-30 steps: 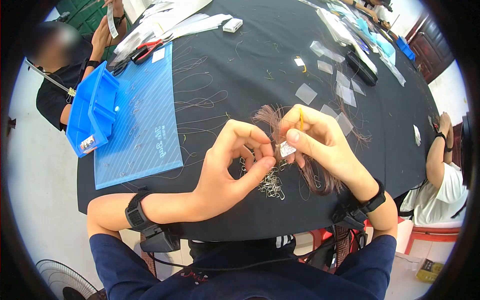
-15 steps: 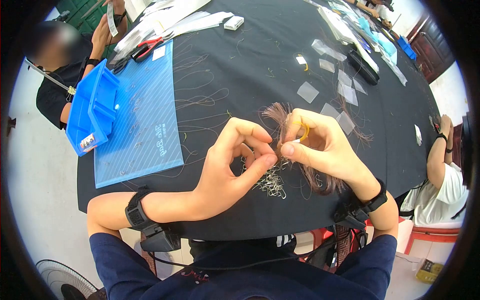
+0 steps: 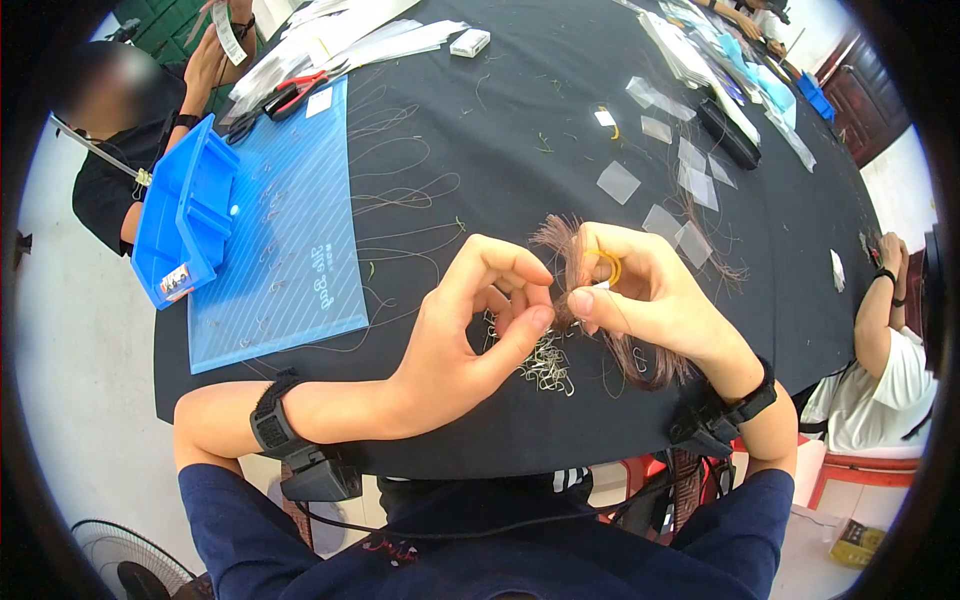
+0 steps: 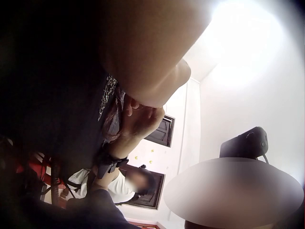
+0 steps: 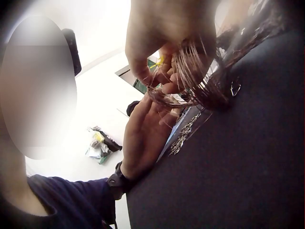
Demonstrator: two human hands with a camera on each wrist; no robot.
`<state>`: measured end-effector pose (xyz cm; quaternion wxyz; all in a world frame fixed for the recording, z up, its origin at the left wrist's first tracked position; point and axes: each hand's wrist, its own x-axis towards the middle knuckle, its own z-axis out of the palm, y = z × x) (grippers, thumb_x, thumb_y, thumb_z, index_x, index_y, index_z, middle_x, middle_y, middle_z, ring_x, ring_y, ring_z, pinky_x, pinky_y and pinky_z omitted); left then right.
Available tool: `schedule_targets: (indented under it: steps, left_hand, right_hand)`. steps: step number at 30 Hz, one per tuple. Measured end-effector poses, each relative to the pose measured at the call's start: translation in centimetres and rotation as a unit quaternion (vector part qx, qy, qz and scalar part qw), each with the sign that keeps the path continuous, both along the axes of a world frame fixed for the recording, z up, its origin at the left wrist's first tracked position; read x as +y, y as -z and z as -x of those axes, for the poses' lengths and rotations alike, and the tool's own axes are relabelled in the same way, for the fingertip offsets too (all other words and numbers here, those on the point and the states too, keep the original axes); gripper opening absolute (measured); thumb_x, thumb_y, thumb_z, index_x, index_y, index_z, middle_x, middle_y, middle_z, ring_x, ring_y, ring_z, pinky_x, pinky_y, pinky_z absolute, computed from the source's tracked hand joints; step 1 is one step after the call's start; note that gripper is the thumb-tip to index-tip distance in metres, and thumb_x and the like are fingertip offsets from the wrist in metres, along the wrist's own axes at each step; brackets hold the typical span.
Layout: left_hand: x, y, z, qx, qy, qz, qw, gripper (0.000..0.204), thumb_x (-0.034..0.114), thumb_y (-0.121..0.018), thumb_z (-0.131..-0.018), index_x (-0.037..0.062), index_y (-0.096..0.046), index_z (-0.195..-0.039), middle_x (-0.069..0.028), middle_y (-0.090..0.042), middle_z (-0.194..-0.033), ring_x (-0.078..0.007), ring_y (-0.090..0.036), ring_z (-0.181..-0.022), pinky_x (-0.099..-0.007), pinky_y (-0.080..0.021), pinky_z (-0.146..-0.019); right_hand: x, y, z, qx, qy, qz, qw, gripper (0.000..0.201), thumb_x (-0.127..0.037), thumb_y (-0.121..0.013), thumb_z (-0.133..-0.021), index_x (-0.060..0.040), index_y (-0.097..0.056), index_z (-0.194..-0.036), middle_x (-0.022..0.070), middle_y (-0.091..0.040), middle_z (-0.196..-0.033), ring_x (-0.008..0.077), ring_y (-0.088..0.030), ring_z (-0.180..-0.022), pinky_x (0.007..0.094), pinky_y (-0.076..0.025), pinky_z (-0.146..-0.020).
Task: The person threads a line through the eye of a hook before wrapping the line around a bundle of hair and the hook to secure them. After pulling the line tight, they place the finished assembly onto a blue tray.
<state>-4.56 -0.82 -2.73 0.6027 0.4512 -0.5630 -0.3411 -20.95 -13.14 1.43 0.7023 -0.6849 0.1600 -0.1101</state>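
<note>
In the head view my right hand (image 3: 592, 287) grips a bundle of thin brown lines (image 3: 556, 236) bound with a yellow rubber band (image 3: 608, 265). The bundle's lower end (image 3: 648, 362) fans out on the black cloth below my wrist. My left hand (image 3: 536, 298) sits right beside it, thumb and fingertips curled together in a pinch on a thin line at the bundle's edge. A small pile of metal hooks (image 3: 546, 366) lies under both hands. The right wrist view shows the looped bundle (image 5: 200, 81) in my fingers, the left hand (image 5: 147, 138) behind it and the hooks (image 5: 183, 136).
A blue ribbed mat (image 3: 280, 220) and a blue bin (image 3: 185, 215) lie at the left. Loose lines (image 3: 400, 195) and small clear bags (image 3: 620, 182) are scattered on the black tabletop (image 3: 480, 100). Red-handled scissors (image 3: 295, 95) lie far left. Other people sit at the upper left and right.
A white tag held in my right fingertips a second ago is now hidden under the thumb. The yellow band now shows as a loop. Both hands have shifted slightly right.
</note>
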Motion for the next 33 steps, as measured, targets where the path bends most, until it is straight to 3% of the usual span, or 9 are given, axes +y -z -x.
schedule_targets:
  steps: [8, 25, 33]
  left_hand:
    - [0.0, -0.3, 0.0, -0.005, 0.022, 0.011, 1.0, 0.029, 0.001, -0.063, -0.085, 0.0037, -0.048, -0.11, -0.0027, -0.059, -0.089, -0.0085, -0.059, -0.079, -0.0221, -0.044, -0.062]
    - [0.0, -0.1, 0.1, -0.004, 0.016, -0.002, 1.0, 0.027, 0.0, -0.062, -0.085, 0.0038, -0.049, -0.108, -0.0026, -0.059, -0.087, -0.0067, -0.055, -0.073, -0.021, -0.043, -0.06]
    - [0.0, 0.0, 0.0, -0.011, -0.002, -0.003, 1.0, 0.026, 0.0, -0.062, -0.085, 0.0037, -0.049, -0.106, -0.0016, -0.058, -0.085, -0.0062, -0.053, -0.07, -0.0213, -0.042, -0.059]
  right_hand:
    - [0.0, -0.4, -0.1, 0.005, -0.006, -0.027, 1.0, 0.022, -0.02, -0.068, -0.088, -0.0048, -0.053, -0.084, -0.0026, -0.052, -0.079, 0.0036, -0.047, -0.07, 0.0196, -0.04, -0.06]
    - [0.0, -0.3, -0.1, 0.001, -0.018, -0.024, 1.0, 0.021, -0.018, -0.067, -0.089, -0.0041, -0.053, -0.084, -0.0024, -0.052, -0.08, 0.004, -0.046, -0.071, 0.0203, -0.039, -0.06]
    - [0.2, 0.3, 0.0, 0.022, -0.01, 0.045, 0.999, 0.019, -0.02, -0.068, -0.088, -0.0049, -0.056, -0.088, -0.0026, -0.053, -0.08, 0.0025, -0.046, -0.069, 0.0185, -0.038, -0.057]
